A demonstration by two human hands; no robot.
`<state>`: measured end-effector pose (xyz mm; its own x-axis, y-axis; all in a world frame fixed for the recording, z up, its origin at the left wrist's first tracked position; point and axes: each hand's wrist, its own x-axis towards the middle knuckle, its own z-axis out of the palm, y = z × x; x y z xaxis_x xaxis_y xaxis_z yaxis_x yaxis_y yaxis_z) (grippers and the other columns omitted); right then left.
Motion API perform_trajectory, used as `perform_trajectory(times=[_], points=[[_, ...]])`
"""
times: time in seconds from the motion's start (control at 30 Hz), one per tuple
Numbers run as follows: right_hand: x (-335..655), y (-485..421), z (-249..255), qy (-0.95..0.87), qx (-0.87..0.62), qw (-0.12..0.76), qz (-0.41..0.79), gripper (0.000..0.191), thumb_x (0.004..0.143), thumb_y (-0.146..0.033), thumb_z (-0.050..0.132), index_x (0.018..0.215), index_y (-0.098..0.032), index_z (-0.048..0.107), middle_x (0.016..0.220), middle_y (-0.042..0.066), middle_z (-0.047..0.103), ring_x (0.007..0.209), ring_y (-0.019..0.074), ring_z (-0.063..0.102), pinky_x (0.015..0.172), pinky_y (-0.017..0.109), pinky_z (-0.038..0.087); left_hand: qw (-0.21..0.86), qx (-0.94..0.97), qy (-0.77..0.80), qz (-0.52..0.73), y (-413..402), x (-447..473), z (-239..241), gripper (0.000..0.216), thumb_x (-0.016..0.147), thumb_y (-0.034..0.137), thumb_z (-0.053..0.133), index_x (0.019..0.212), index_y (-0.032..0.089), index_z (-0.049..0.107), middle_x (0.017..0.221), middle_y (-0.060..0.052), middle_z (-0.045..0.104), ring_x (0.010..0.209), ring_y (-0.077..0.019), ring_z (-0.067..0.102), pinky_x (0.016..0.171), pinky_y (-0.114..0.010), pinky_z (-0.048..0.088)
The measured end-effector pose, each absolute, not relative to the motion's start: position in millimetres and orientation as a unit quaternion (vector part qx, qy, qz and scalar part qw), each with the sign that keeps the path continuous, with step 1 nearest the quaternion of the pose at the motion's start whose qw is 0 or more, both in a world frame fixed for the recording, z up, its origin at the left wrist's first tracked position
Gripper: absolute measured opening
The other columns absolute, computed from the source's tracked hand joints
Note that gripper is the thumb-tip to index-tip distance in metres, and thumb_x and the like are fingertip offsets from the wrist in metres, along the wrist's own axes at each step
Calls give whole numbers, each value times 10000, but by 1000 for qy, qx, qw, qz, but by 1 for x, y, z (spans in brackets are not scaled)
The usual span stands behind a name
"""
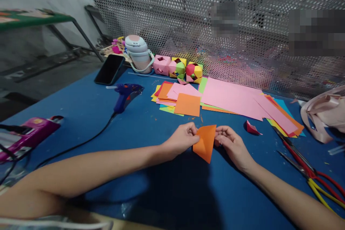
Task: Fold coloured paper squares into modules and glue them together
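A square sheet of orange paper is held up off the blue table, slightly bent, with one corner pointing down. My left hand pinches its left edge between thumb and fingers. At the opposite edge is my right hand, its curled fingers closed at the paper's upper right side and partly hidden behind it. Just beyond the hands lies a stack of coloured squares, with an orange square on top. A small folded red paper piece rests to the right of my right hand.
A blue glue gun, its cord, a phone and a purple power strip are on the left. Folded paper cubes and a lidded bottle stand at the back. Pink sheets and scissors lie right.
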<state>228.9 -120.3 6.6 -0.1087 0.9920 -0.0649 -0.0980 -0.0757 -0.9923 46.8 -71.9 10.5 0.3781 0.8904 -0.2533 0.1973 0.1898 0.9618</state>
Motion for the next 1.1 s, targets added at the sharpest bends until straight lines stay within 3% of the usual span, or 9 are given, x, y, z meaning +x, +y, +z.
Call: perform_trajectory(times=[0.1, 0.3, 0.4, 0.5, 0.67, 0.9, 1.1], points=[[223, -115, 12, -534, -505, 448, 510, 235, 783, -351, 597, 951, -205, 524, 850, 8, 547, 730, 126, 510, 671, 262, 422, 620, 551, 473, 296, -74, 53, 13, 138, 583, 120, 502, 573, 179, 378, 476, 93, 374, 440, -51, 317, 438, -176, 217], [214, -107, 14, -591, -587, 412, 368, 115, 772, -280, 583, 823, -203, 515, 708, -14, 553, 626, 133, 512, 553, 250, 412, 628, 547, 447, 326, -74, 55, 8, 159, 613, 171, 551, 589, 173, 394, 514, 84, 395, 479, -59, 359, 474, -183, 258], [213, -109, 14, -650, -571, 421, 272, 33, 778, -203, 571, 767, -204, 540, 702, -8, 548, 631, 131, 508, 578, 259, 414, 631, 547, 440, 330, -73, 54, 9, 181, 629, 199, 585, 606, 172, 407, 516, 88, 387, 484, -59, 363, 477, -183, 261], [214, -112, 16, -707, -515, 438, 207, 80, 787, -136, 546, 752, -204, 568, 731, 7, 559, 676, 140, 531, 626, 276, 425, 662, 525, 417, 335, -74, 54, 11, 163, 644, 210, 601, 649, 167, 443, 552, 80, 440, 507, -61, 412, 501, -184, 307], [216, -116, 13, -750, -456, 447, 173, 135, 790, -99, 532, 823, -205, 608, 784, 37, 580, 737, 161, 556, 641, 300, 451, 697, 507, 390, 325, -78, 54, 13, 109, 684, 236, 585, 687, 137, 541, 652, 30, 543, 610, -87, 498, 592, -204, 380], [214, -119, 14, -766, -447, 435, 156, 194, 794, -108, 519, 908, -223, 624, 829, 53, 584, 769, 174, 560, 652, 324, 469, 648, 532, 428, 337, -79, 53, 8, 139, 679, 202, 562, 605, 150, 457, 557, 63, 447, 523, -62, 411, 515, -187, 319], [215, -119, 20, -723, -492, 458, 161, 113, 799, -113, 523, 793, -216, 567, 759, 26, 567, 716, 159, 547, 654, 313, 447, 655, 530, 427, 327, -81, 53, 9, 174, 663, 227, 574, 600, 161, 427, 535, 74, 427, 495, -55, 389, 495, -182, 307]])
